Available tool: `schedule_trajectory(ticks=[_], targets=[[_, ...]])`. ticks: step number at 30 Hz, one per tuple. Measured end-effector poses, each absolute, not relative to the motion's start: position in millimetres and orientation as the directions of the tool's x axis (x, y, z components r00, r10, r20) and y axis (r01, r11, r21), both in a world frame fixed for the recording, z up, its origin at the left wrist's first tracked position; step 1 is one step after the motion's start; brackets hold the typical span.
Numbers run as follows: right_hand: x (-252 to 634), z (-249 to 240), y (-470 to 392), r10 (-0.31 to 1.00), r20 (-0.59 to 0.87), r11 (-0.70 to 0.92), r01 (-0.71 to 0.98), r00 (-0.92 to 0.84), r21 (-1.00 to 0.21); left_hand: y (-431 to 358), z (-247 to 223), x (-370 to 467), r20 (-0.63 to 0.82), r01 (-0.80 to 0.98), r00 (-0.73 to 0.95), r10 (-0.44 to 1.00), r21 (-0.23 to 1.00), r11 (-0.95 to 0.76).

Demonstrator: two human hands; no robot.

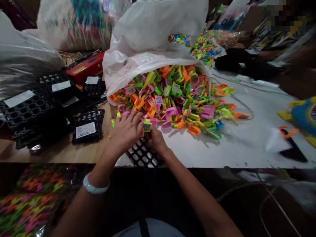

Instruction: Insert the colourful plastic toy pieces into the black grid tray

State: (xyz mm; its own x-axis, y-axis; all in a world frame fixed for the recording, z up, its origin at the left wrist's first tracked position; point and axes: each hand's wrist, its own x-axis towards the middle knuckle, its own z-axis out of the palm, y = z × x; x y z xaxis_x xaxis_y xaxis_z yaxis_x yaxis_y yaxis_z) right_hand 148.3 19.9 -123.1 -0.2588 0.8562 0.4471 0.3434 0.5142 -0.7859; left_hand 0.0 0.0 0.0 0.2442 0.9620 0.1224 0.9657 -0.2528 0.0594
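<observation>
A large heap of bright plastic toy watches (176, 89) in orange, green, pink and yellow spills from a white plastic bag (145, 65). My left hand (128, 130) reaches to the near left edge of the heap, palm down, its fingers stretched out and slightly apart. Close beside its thumb is a yellow toy watch (147, 125) with a small square face. My right hand (157, 140) has its fingers closed on that yellow watch; its fingertips are partly hidden. Below both hands lies a black grid tray (143, 154) at the table's front edge, partly covered by them.
Stacked black grid trays (27, 110) with white labels stand left, and a smaller labelled stack (86, 130) lies nearer. Behind is a red box (86, 67). At right are a blue and yellow object (304, 115) and an orange strap (288, 132). Packed colourful toys (29, 207) sit lower left.
</observation>
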Motion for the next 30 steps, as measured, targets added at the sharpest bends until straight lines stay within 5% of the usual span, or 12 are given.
schedule_trajectory(ticks=[8, 15, 20, 25, 30], targets=[[156.9, -111.8, 13.9, 0.858, 0.378, 0.508, 0.467, -0.347, -0.724, 2.2, 1.1, 1.5, 0.09, 0.952, 0.306, 0.948, 0.001, -0.307], [236.0, -98.7, 10.3, 0.887, 0.462, 0.22, 0.894, -0.015, -0.392, 1.4, 2.3, 1.0, 0.08, 0.954, 0.298, 0.951, 0.023, -0.3], [263.9, -106.2, -22.1, 0.889, 0.458, 0.244, 0.869, -0.024, -0.429, 1.3, 5.6, 2.1, 0.059, 0.961, 0.272, 0.96, 0.04, -0.275], [268.0, -96.1, -35.1, 0.975, 0.177, -0.025, 0.855, 0.136, -0.518, -10.3, 4.9, -6.3, 0.101, 0.961, 0.27, 0.958, 0.036, -0.275], [270.1, -82.8, 3.5, 0.95, -0.056, -0.304, 0.869, 0.308, -0.391, -13.9, -1.4, -10.6, 0.114, 0.964, 0.263, 0.958, 0.004, -0.266]])
